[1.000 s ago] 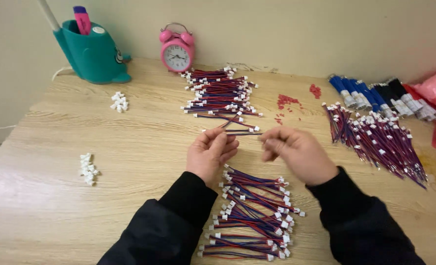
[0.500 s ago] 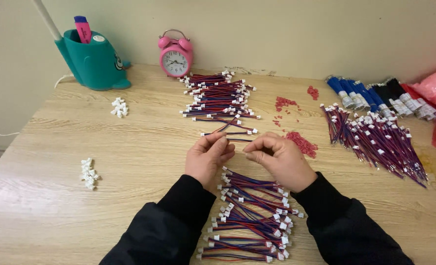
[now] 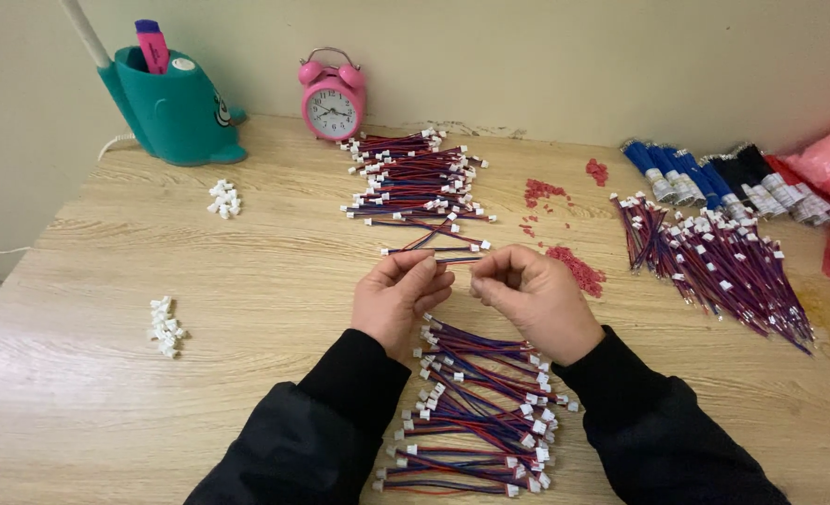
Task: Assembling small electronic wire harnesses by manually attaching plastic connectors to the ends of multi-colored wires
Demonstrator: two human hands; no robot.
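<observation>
Compared with the frame from a second ago, the two hands have been brought closer together, thumbs and fingertips now almost meeting over the wood. The left hand (image 3: 398,297) is pinched on one end of a short red-and-blue wire lead (image 3: 459,262), and the right hand (image 3: 534,297) is curled around the other end, so both sets of fingers are clenched on that one lead, held just above the tabletop (image 3: 247,281). Whether a white plug is already seated on the held end can't be told, it's too small. Judging by that, the step looks like a single lead being handled or finished between the fingertips, and the next move would probably call for a steady pinch and careful lining-up of something tiny. Just beyond the fingers a stack of wire leads (image 3: 415,182) is laid out, and another pile of leads (image 3: 476,411) sits just behind them, between the wrists. Well off to the left of the fingers, a small heap of white connectors (image 3: 165,327) is seen, and red bits (image 3: 579,269) are scattered just right of them.
</observation>
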